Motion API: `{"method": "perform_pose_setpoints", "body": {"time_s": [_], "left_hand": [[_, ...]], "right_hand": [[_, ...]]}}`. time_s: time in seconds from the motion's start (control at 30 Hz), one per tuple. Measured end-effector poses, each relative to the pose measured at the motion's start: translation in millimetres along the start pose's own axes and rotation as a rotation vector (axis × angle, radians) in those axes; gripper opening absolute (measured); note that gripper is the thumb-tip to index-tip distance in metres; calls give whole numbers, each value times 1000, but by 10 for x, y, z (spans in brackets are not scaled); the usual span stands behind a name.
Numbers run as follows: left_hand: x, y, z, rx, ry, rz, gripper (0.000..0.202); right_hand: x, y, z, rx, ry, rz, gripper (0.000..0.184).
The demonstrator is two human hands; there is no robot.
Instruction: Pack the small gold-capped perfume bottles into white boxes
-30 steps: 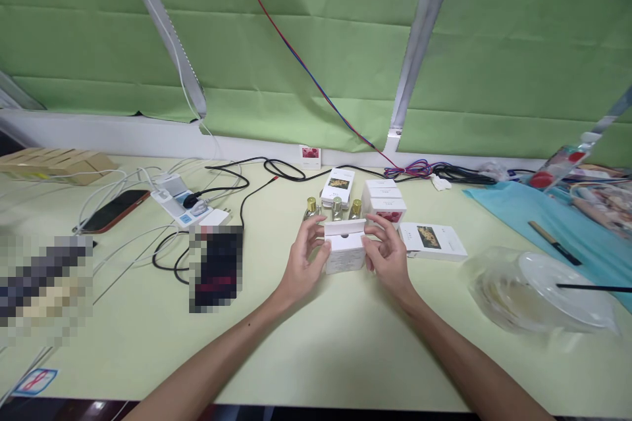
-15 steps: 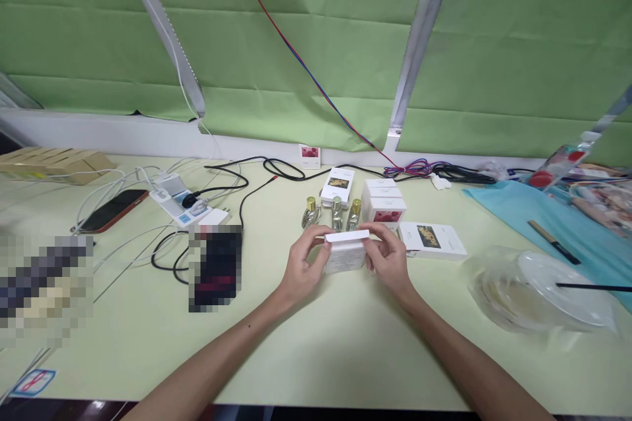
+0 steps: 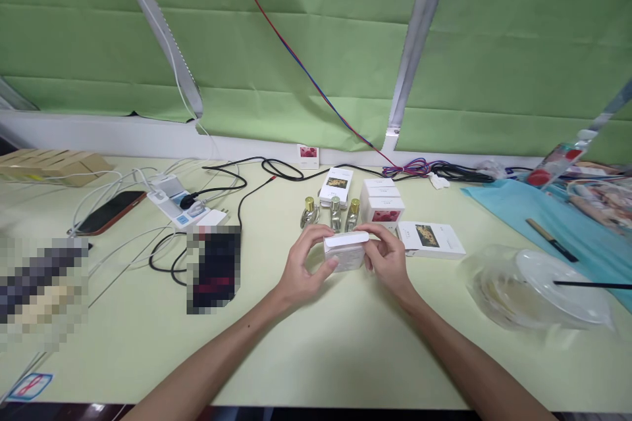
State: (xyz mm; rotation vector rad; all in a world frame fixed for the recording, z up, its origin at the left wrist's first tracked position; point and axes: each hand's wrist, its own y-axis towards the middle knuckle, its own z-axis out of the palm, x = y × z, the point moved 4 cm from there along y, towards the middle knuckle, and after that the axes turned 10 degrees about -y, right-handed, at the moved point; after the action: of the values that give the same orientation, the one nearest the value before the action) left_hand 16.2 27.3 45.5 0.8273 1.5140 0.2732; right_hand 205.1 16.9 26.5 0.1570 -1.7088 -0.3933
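Between my two hands is a small white carton [image 3: 349, 254] with a flap along its top edge. My left hand [image 3: 307, 264] grips its left side, thumb against the near face. My right hand [image 3: 388, 256] pinches the right side near the flap. Just behind the carton stand three small glass bottles [image 3: 336, 214] with gold or pale caps. White boxes with a red picture [image 3: 382, 202] stand beyond my right hand. To its right lies a flat white carton [image 3: 430, 239] with a dark floral picture, and a stack of similar flat cartons [image 3: 336, 185] lies behind the bottles.
A power strip [image 3: 175, 204] with cables and a phone [image 3: 112, 212] lie to the left. At right are a plastic-wrapped bowl [image 3: 538, 289], a blue cloth [image 3: 513, 210] and a knife-like tool [image 3: 550, 239]. Black cable [image 3: 281, 170] runs along the back.
My left thumb has moved down from the carton's top edge onto its near face. The flap's left end sits slightly lower. My right hand keeps its grip.
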Motion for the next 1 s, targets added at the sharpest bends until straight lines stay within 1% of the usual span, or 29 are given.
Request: {"method": "perform_pose_setpoints", "body": {"time_s": [0.13, 0.37, 0.5, 0.67, 0.83, 1.0], "left_hand": [[28, 6, 2, -49, -28, -27, 21], [21, 11, 0, -121, 23, -47, 15], [9, 5, 0, -114, 70, -24, 15], [-65, 20, 15, -96, 160, 53, 18], [-92, 33, 26, -102, 153, 89, 21], [-67, 25, 18, -104, 149, 87, 22]], "right_hand": [[6, 3, 0, -4, 14, -5, 19], [30, 2, 5, -18, 1, -6, 20], [21, -4, 20, -9, 8, -6, 21], [21, -10, 21, -18, 9, -9, 21], [45, -18, 27, -20, 8, -30, 21], [50, -43, 28, -30, -14, -60, 23]]}}
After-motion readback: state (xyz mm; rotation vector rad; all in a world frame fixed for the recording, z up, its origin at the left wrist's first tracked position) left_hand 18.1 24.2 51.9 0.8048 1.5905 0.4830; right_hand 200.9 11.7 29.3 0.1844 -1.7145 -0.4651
